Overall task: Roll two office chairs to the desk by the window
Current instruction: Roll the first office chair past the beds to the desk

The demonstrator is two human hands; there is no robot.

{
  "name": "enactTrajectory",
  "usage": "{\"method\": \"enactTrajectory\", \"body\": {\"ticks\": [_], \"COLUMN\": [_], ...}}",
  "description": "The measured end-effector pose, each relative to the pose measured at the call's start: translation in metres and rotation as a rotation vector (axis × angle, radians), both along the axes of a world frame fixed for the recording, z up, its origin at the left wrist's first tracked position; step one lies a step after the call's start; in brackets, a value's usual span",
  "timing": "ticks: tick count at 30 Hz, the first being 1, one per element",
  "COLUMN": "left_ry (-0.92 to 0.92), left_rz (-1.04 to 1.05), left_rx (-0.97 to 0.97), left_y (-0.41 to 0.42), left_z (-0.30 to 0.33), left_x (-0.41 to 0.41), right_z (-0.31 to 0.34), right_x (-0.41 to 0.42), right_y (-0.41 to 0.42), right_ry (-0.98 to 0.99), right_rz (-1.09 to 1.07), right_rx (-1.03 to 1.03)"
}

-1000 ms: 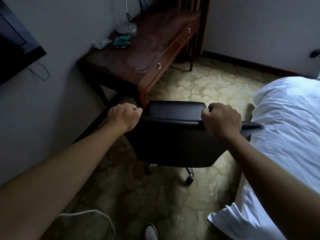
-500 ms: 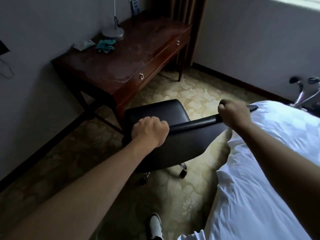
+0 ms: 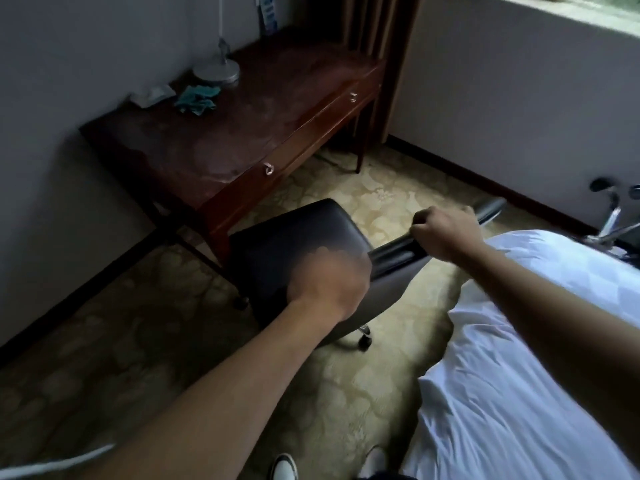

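Head view, right hand [image 3: 445, 233] gripping black chair [image 3: 298, 244] backrest, left hand [image 3: 327, 284] blurred

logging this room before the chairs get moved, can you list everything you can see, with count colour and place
office chair: one, black, on the floor at the desk's near corner
desk: one, dark reddish wood, two ring pulls, against the left wall
lamp base: one, silver, at the back of the desk
cloth: one, teal, crumpled in front of the lamp base
packet: one, pale, left of the cloth
curtain: one, brown, in the corner past the desk
bed: one, white sheets, on the right
chrome frame: one, partly seen, beyond the bed
carpet: beige, patterned
shoes: two, white, bottom edge
left hand: blurred, on the chair's backrest
right hand: fingers closed on the backrest's top edge
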State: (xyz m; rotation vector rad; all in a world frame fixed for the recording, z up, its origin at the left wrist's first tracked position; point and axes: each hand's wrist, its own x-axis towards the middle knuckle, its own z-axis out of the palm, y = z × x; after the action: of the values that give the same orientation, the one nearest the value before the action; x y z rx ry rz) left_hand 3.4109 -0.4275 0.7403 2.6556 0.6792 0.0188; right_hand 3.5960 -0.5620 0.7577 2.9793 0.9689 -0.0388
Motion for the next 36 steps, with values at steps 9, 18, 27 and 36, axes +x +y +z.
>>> {"method": "enactTrajectory", "body": {"ticks": [9, 18, 27, 36], "left_ry": [0.038, -0.039, -0.101, -0.12], "left_rz": [0.225, 0.337, 0.362, 0.503], "left_rx": [-0.012, 0.098, 0.127, 0.087], "left_y": [-0.011, -0.03, -0.021, -0.009], "left_z": [-0.002, 0.009, 0.007, 0.001], "left_x": [0.056, 0.101, 0.156, 0.206], "right_z": [-0.01, -0.012, 0.002, 0.011], "right_x": [0.073, 0.126, 0.182, 0.232], "right_y": [0.018, 0.028, 0.049, 0.081], "right_ry": [-0.005, -0.024, -0.025, 0.016], "right_rz": [0.197, 0.285, 0.325, 1.044], "right_rx": [0.015, 0.12, 0.107, 0.123]}}
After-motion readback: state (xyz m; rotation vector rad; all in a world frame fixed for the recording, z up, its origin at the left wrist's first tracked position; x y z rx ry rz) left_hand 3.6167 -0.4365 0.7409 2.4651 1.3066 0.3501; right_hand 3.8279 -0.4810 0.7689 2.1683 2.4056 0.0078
